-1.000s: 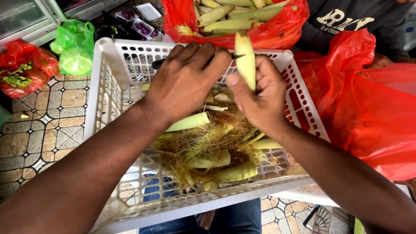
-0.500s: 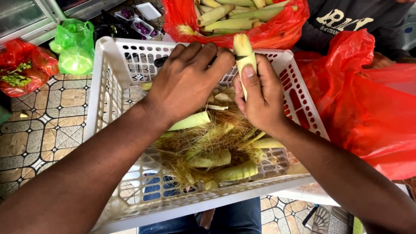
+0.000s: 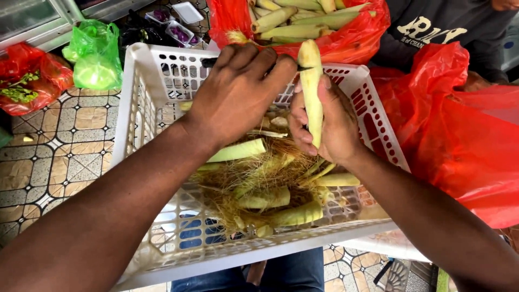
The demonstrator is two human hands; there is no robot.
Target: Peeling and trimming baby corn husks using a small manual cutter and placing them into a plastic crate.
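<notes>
Corn cob [image 3: 312, 92] upright in right hand [image 3: 330, 127], above basket [image 3: 130, 130] rim.

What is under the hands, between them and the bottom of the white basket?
In the head view, a pile of pale green husks and stringy brown corn silk lies in the white basket.

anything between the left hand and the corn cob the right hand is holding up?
Nothing visible. The left hand reaches across the white basket with its fingers right at the top of the cob, which the right hand holds upright. A thin dark tool seems to bridge them.
</notes>
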